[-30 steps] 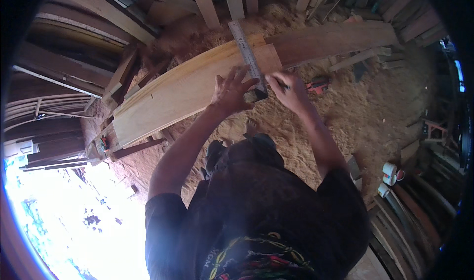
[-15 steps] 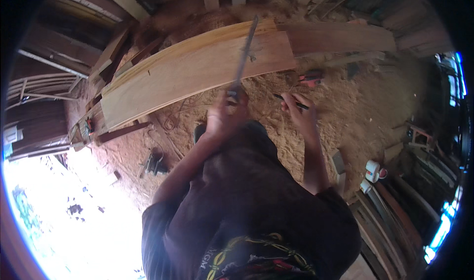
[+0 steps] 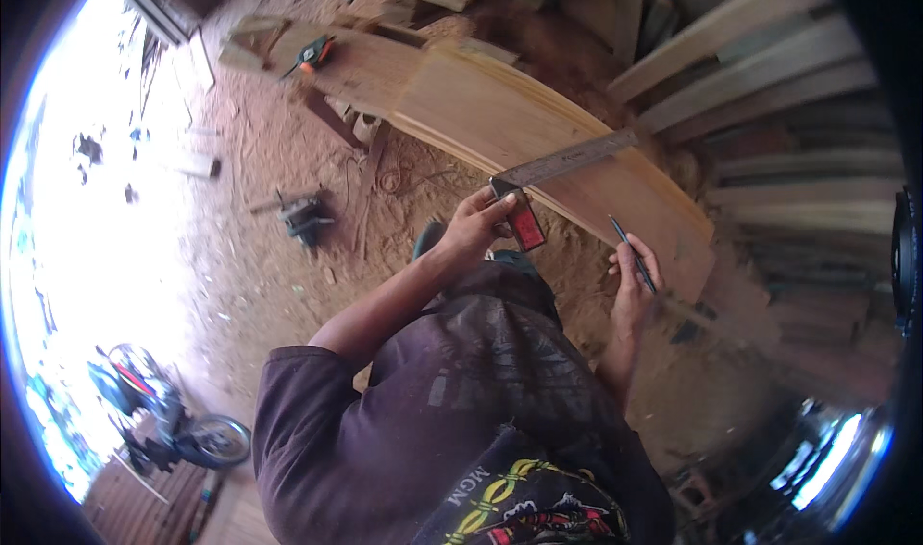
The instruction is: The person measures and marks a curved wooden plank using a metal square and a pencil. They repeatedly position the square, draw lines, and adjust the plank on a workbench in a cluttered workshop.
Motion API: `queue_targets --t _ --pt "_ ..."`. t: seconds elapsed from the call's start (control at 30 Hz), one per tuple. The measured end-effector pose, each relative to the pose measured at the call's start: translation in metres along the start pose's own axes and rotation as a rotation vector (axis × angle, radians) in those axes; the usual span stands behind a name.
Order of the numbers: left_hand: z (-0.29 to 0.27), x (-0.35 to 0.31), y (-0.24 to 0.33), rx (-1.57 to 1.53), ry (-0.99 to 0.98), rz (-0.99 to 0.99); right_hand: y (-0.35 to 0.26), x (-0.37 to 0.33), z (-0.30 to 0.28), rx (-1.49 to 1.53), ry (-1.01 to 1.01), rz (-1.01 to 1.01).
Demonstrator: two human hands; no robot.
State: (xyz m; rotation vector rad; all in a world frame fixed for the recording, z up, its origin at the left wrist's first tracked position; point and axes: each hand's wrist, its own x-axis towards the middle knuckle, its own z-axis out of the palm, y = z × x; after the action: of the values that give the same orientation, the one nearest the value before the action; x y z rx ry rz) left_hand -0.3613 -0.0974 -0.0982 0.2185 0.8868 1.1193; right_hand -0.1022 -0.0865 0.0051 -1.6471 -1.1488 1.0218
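Note:
My left hand (image 3: 469, 230) is closed around the stock of a try square (image 3: 569, 160), near the corner where the blade meets its red-faced handle. The long metal blade reaches out over a wide wooden board (image 3: 514, 112), though whether it touches the wood I cannot tell. In my right hand (image 3: 632, 285) is a slim dark pencil or pen (image 3: 636, 257), pinched between the fingers with its tip pointing up towards the board. That hand is beside the board's near edge, to the right of the square.
An orange and black tool (image 3: 312, 53) lies at the board's far left end. On the sawdust-strewn floor sits a dark power tool (image 3: 305, 220). Stacked planks (image 3: 750, 74) crowd the right side. A motorcycle (image 3: 173, 406) stands at lower left by the bright opening.
My view has swung round to the right. The try square's blade, pointing steeply away before, now slants to the right across the board. Both hands keep hold of their tools.

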Motion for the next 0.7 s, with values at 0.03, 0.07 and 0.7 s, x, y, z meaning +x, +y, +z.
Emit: queue_targets --t 0.03,0.07,0.7 --pt "-0.011 -0.003 0.002 -0.018 0.036 0.02 -0.008 0.001 0.013 -0.025 -0.039 -0.014" --pt "-0.024 -0.002 0.005 -0.041 0.061 0.029 -0.012 0.009 0.033 -0.008 -0.111 -0.025" --pt "-0.025 0.043 0.016 0.016 0.518 0.463 -0.049 0.083 0.145 -0.117 -0.673 -0.166"
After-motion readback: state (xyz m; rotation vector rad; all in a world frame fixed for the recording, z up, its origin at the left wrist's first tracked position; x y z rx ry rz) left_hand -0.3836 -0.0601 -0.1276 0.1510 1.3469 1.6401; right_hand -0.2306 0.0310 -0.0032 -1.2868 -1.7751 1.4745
